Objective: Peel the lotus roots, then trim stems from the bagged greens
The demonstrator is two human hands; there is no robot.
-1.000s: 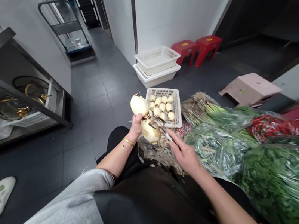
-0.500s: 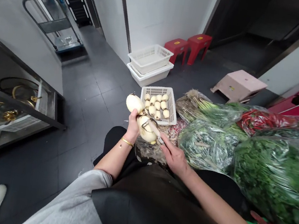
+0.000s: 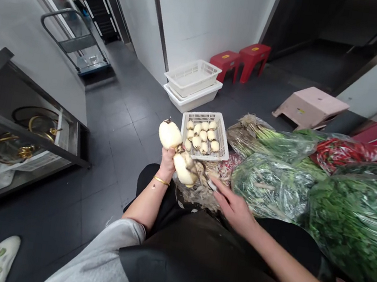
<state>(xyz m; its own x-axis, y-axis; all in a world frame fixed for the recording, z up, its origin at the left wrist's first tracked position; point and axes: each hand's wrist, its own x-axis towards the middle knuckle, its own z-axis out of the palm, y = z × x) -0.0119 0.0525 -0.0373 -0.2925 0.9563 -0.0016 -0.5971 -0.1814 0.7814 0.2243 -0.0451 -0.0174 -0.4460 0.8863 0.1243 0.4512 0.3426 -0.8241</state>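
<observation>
My left hand [image 3: 167,160] is closed round the joint of a lotus root [image 3: 170,134], a pale piece of two plump segments with brown at the joint and tip. One segment points up and away, the other down to the right. My right hand [image 3: 233,209] grips the handle of a peeler [image 3: 211,182], its head smeared by motion beside the lower segment; whether it touches cannot be told. Just beyond, a white plastic basket [image 3: 225,149] holds several shorter lotus root pieces [image 3: 203,136]. Scraps of peel [image 3: 197,197] lie below my hands.
Bagged leafy greens [image 3: 358,220], bagged scallions [image 3: 274,142] and red chillies [image 3: 344,153] lie to the right. Stacked white baskets [image 3: 191,98], red stools [image 3: 254,51] and a pink stool [image 3: 314,106] stand beyond. A metal shelf [image 3: 43,130] and a trolley [image 3: 78,42] are at left.
My right hand has drawn the peeler away from the lower lotus root segment, toward the lower right. My left hand keeps its hold. The whole view has shifted slightly.
</observation>
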